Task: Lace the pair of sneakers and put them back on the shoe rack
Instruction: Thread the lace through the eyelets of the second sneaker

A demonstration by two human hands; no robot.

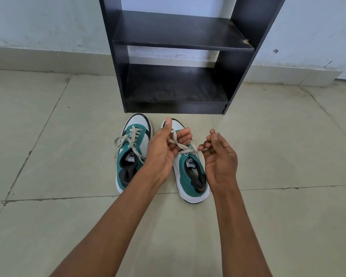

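Two green-and-white sneakers stand side by side on the floor, toes toward the black shoe rack (176, 47). The left sneaker (128, 156) has its beige lace threaded, with loose ends hanging over its sides. Over the right sneaker (190, 176), my left hand (164, 148) grips one end of its beige lace (185, 148), and my right hand (220, 156) pinches the other end. The two ends cross above the tongue. My left hand hides most of this shoe's front.
The rack has two bare dark shelves, the lower one (174, 86) near floor level just beyond the shoes. A pale wall stands behind it. Beige floor tiles (68, 136) spread to both sides.
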